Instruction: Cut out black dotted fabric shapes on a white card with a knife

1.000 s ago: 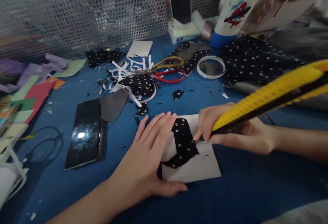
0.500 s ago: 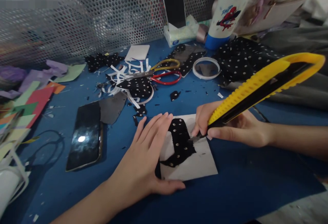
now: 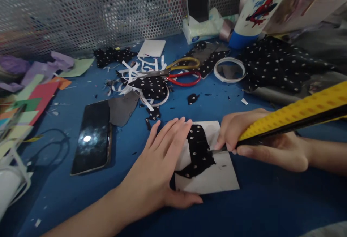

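Note:
A white square card lies on the blue table, bearing a piece of black fabric with white dots. My left hand rests flat with spread fingers over the card's left side, its thumb along the near edge. In my right hand is a yellow and black utility knife, held low and tilted. The knife's tip is at the right edge of the dotted fabric; the blade itself is hard to make out.
Scissors with yellow and red handles lie among white paper strips behind the card. A phone is at left, a tape roll and dotted cloth at back right, a Spider-Man bottle by the mesh wall.
The view has shifted, so most things appear slightly to the right. My right hand has moved right and the knife leans lower. My left hand still lies on the card.

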`<move>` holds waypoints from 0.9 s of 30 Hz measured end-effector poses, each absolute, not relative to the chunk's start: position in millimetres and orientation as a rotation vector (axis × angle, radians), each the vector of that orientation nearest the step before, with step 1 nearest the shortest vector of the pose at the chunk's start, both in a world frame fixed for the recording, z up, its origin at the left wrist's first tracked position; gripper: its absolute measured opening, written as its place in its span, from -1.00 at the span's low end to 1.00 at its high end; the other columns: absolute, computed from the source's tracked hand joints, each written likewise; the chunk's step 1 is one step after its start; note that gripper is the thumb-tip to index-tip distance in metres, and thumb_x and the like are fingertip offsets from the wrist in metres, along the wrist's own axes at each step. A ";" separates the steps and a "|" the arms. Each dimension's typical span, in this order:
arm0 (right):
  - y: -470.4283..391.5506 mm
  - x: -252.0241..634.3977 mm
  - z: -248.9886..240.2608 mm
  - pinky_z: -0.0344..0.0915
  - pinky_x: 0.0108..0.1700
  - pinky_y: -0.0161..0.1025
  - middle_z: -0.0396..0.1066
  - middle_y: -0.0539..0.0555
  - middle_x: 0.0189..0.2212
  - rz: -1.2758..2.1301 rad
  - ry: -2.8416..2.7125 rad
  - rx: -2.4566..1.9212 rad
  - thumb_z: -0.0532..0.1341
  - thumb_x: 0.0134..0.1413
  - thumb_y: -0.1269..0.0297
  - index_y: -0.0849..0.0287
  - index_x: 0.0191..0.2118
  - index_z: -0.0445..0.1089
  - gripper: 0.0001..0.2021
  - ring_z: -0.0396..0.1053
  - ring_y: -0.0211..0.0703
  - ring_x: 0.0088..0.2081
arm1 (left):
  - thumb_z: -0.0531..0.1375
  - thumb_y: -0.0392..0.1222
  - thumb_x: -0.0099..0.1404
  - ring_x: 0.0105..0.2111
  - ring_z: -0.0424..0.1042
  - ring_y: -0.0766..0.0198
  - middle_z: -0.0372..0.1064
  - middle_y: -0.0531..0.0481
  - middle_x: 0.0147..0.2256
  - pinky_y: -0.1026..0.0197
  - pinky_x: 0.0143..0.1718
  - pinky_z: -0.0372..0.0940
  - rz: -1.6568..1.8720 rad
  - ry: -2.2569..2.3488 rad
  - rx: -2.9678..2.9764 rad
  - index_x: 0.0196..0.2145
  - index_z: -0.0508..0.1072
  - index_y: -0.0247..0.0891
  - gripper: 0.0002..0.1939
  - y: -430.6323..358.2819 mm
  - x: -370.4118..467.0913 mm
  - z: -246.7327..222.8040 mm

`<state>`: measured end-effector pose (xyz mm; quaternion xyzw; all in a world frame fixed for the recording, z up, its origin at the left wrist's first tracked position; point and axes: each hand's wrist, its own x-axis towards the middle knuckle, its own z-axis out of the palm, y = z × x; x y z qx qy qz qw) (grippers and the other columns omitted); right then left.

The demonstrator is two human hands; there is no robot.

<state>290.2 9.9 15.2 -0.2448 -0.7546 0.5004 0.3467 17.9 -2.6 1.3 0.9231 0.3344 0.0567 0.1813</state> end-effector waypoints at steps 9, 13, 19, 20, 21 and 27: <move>7.5 289.1 20.6 0.41 -0.28 -0.33 0.51 0.12 -0.32 1.186 -2.150 -0.643 0.23 0.16 0.40 0.22 -0.25 0.43 -0.95 0.47 -0.21 -0.30 | 0.37 0.32 0.00 0.39 -0.25 -0.07 -0.25 -0.21 0.41 -0.16 0.38 -0.43 0.159 0.956 2.603 0.39 -0.41 -0.29 0.36 -3.7 18.9 2.1; 6.4 285.2 16.6 0.40 -0.26 -0.34 0.49 0.14 -0.33 1.198 -2.082 -0.593 0.24 0.15 0.42 0.27 -0.28 0.43 -0.96 0.46 -0.22 -0.30 | 0.37 0.32 0.00 0.39 -0.23 -0.07 -0.25 -0.21 0.40 -0.15 0.38 -0.42 0.147 0.963 2.619 0.39 -0.40 -0.30 0.36 -4.4 18.6 2.5; 9.9 287.4 12.1 0.40 -0.17 -0.29 0.45 0.13 -0.32 1.357 -1.816 -0.648 0.22 0.22 0.38 0.29 -0.25 0.42 -0.92 0.45 -0.20 -0.22 | 0.36 0.30 0.01 0.38 -0.15 -0.11 -0.19 -0.22 0.39 -0.19 0.38 -0.36 0.185 0.981 2.646 0.40 -0.39 -0.26 0.33 -3.8 18.9 -0.1; 10.3 287.6 12.2 0.40 -0.17 -0.28 0.45 0.13 -0.32 1.361 -1.811 -0.633 0.22 0.22 0.38 0.29 -0.26 0.42 -0.92 0.45 -0.19 -0.22 | 0.36 0.30 0.00 0.38 -0.15 -0.11 -0.19 -0.22 0.39 -0.19 0.38 -0.36 0.187 0.975 2.647 0.40 -0.40 -0.26 0.34 -3.7 19.0 -0.3; 10.4 287.6 12.4 0.40 -0.16 -0.26 0.46 0.14 -0.32 1.362 -1.814 -0.617 0.22 0.22 0.39 0.30 -0.26 0.43 -0.92 0.46 -0.18 -0.22 | 0.37 0.29 0.00 0.38 -0.15 -0.11 -0.19 -0.22 0.39 -0.19 0.38 -0.36 0.185 0.974 2.647 0.40 -0.40 -0.26 0.34 -3.5 19.0 -0.3; 9.9 286.2 11.8 0.40 -0.13 -0.25 0.48 0.18 -0.29 1.362 -1.853 -0.599 0.23 0.21 0.40 0.33 -0.24 0.44 -0.91 0.46 -0.17 -0.20 | 0.36 0.28 0.02 0.38 -0.17 -0.13 -0.21 -0.22 0.40 -0.24 0.37 -0.34 0.143 0.973 2.641 0.40 -0.43 -0.24 0.34 -2.1 18.7 1.2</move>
